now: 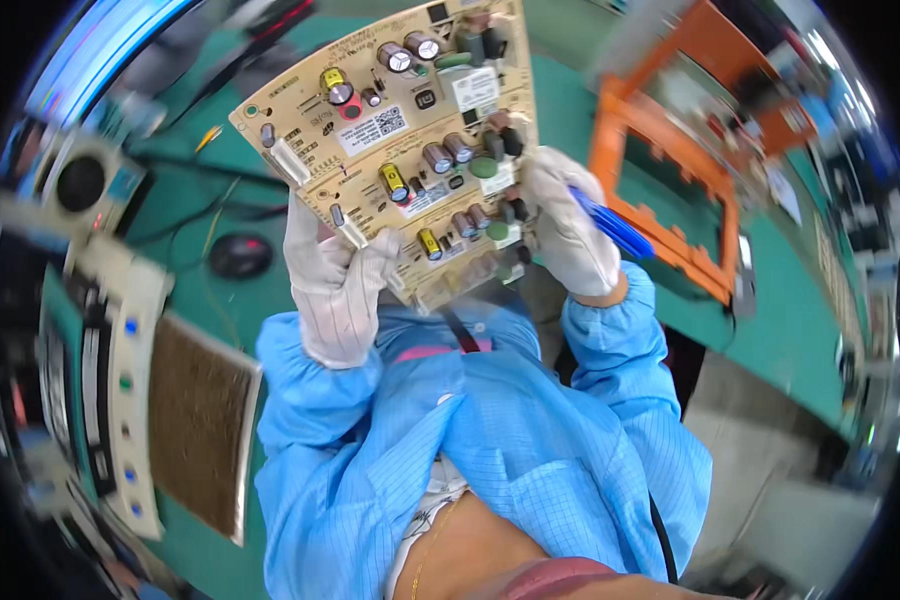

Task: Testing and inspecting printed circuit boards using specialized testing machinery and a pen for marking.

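Observation:
A tan circuit board panel is held up, tilted, in front of my chest. It carries repeated rows of capacitors, yellow-wrapped coils, green discs and white labels. My left hand, in a white striped glove, grips its lower left edge, the thumb on the front face. Also gloved in white, my right hand closes at the panel's right edge. A blue pen sticks out of that same hand, pointing to the lower right. The fingers behind the panel are hidden.
An orange frame fixture stands on the green bench mat at the right. To the left are a black mouse, cables, a beige device with a round black opening, and a brown panel with a pale rim.

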Action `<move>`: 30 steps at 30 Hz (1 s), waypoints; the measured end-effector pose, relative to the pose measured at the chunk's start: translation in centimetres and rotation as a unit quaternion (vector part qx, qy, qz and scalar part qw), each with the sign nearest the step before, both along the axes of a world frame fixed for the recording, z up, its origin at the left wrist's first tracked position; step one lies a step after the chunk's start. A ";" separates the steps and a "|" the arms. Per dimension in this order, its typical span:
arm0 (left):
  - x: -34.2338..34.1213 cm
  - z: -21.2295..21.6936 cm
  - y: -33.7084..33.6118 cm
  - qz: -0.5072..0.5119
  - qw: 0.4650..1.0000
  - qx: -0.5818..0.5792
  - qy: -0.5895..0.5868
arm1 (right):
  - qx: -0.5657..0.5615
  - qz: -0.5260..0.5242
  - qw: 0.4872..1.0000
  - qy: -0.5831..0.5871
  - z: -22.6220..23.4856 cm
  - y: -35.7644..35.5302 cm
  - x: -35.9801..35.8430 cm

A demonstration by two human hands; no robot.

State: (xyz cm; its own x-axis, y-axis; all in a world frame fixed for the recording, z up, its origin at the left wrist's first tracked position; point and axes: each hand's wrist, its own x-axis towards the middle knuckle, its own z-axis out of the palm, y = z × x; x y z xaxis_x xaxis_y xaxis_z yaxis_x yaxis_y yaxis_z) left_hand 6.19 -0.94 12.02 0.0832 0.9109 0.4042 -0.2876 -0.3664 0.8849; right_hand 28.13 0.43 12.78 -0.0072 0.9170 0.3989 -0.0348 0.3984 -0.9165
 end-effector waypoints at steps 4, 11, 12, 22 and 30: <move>3.8 0.4 2.1 -0.105 0.992 -0.046 0.054 | 0.188 -0.232 0.954 -0.035 2.4 -5.5 8.3; 11.9 -0.8 2.9 -0.042 0.887 0.297 0.352 | 0.270 -0.288 0.590 -0.704 2.6 -7.3 19.8; 13.0 -0.7 2.8 -0.037 0.857 0.334 0.391 | 0.280 -0.288 0.559 -0.725 2.0 -7.3 20.8; 18.8 -2.3 3.7 -0.090 0.748 0.432 0.496 | 0.005 -0.164 0.816 -0.555 0.0 -7.8 22.2; 19.0 -2.2 3.5 -0.052 0.704 0.440 0.555 | 0.022 -0.152 0.816 -0.557 -0.1 -8.1 21.8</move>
